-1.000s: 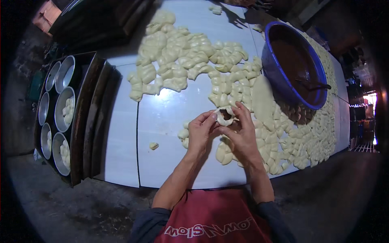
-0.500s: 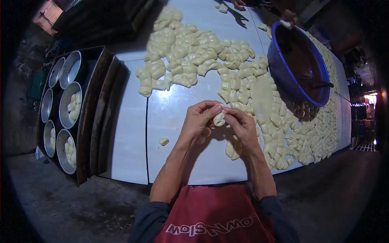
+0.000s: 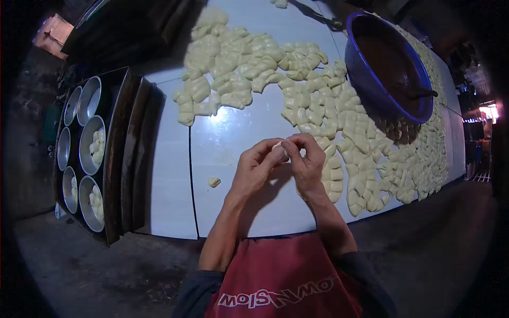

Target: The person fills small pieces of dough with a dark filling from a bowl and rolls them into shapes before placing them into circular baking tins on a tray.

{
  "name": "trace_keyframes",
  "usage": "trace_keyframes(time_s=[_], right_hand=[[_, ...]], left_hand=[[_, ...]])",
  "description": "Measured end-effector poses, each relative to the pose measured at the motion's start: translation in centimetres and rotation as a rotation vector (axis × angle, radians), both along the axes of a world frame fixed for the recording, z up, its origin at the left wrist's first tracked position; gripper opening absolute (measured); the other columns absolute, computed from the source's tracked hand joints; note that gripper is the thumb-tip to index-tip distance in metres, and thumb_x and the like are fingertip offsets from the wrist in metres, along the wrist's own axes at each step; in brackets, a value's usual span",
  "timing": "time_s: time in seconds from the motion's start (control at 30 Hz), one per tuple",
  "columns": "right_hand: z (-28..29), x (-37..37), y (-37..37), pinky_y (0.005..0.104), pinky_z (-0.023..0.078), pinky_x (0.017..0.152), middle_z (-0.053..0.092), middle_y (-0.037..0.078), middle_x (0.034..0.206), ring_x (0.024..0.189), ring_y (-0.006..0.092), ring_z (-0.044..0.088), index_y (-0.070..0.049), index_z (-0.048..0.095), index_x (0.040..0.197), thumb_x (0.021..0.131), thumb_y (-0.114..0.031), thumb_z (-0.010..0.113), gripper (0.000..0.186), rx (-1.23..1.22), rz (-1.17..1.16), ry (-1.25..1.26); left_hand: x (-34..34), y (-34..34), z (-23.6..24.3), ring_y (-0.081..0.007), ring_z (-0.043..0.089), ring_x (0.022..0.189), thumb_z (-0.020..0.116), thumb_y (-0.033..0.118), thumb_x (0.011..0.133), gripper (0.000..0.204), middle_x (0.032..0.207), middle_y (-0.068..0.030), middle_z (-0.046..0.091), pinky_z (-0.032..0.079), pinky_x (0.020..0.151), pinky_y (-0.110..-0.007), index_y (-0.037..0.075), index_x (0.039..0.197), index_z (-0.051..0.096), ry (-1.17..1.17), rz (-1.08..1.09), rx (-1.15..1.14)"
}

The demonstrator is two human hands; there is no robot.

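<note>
Head view: dough piece [image 3: 278, 144], seen open with dark filling a second ago, is now folded and mostly hidden, pinched between fingertips of left hand [image 3: 255, 165] and right hand [image 3: 308, 162], both narrowed, over the table [image 3: 169, 196] near its front edge. Filling seems enclosed. Brown paste [image 3: 382, 53] and a tool [image 3: 422, 93] are held in blue basin [image 3: 361, 71], toward right edge. Dough is seen in three tins [image 3: 89, 102] beside left edge.
</note>
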State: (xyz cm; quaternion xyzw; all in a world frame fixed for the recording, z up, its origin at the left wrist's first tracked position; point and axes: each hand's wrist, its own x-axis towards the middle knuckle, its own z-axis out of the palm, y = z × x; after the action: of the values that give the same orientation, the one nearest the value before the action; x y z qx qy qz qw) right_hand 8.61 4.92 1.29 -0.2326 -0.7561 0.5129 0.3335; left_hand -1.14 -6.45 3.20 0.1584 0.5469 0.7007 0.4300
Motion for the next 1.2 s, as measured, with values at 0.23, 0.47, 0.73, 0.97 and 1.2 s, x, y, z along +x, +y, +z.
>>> trace_keyframes(time_s=[0.23, 0.47, 0.73, 0.97, 1.2], right_hand=[[1.3, 0.4, -1.3, 0.0353, 0.055, 0.074, 0.068, 0.014, 0.102, 0.083, 0.0298, 0.068, -0.001, 0.068, 0.106, 0.090, -0.012, 0.071, 0.020, 0.206, 0.080, -0.011], [-1.0, 0.9, -0.8, 0.0353, 0.055, 0.075, 0.071, 0.015, 0.096, 0.081, 0.0224, 0.070, -0.002, 0.069, 0.114, 0.094, -0.018, 0.066, 0.026, -0.168, 0.094, -0.334], [-0.8, 1.2, -2.2, 0.0377, 0.052, 0.069, 0.070, 0.018, 0.088, 0.078, 0.0308, 0.069, -0.001, 0.069, 0.104, 0.096, -0.024, 0.061, 0.026, -0.083, 0.084, -0.683], [-1.5, -0.2, -2.5, 0.0442, 0.052, 0.073, 0.066, 0.017, 0.098, 0.087, 0.0365, 0.065, -0.007, 0.065, 0.115, 0.094, -0.013, 0.059, 0.022, 0.251, 0.173, -0.482], [0.6, -3.1, 0.8, 0.0390, 0.052, 0.082, 0.068, 0.018, 0.108, 0.095, 0.0342, 0.068, -0.001, 0.067, 0.112, 0.094, -0.014, 0.059, 0.023, 0.110, 0.166, -0.623]], left_hand=[[-2.7, -0.9, -0.7, -0.0026, 0.048, 0.056, 0.064, 0.028, 0.099, 0.030, 0.070, -0.0016, 0.062, 0.029, 0.043, -0.019, -0.002, 0.103, 0.070, 0.004, -0.106, -0.186], [-5.0, -0.8, 0.3, -0.0263, 0.069, 0.098, 0.055, 0.037, 0.100, 0.041, 0.107, -0.0155, 0.073, 0.051, 0.088, -0.036, 0.005, 0.121, 0.070, 0.687, -0.012, -0.545], [-5.2, -2.6, -2.8, -0.0326, 0.071, 0.087, 0.060, 0.032, 0.092, 0.036, 0.094, -0.0170, 0.073, 0.053, 0.079, -0.038, 0.003, 0.107, 0.073, 0.691, -0.246, -0.622], [-4.8, -3.6, -2.9, -0.0357, 0.068, 0.089, 0.058, 0.026, 0.091, 0.028, 0.098, -0.0160, 0.071, 0.052, 0.078, -0.042, 0.010, 0.109, 0.073, 0.855, -0.130, -0.513], [-7.6, -3.6, -2.4, -0.0354, 0.065, 0.094, 0.059, 0.022, 0.089, 0.030, 0.112, -0.0134, 0.064, 0.051, 0.086, -0.043, 0.012, 0.115, 0.070, 0.895, -0.558, -0.473]])
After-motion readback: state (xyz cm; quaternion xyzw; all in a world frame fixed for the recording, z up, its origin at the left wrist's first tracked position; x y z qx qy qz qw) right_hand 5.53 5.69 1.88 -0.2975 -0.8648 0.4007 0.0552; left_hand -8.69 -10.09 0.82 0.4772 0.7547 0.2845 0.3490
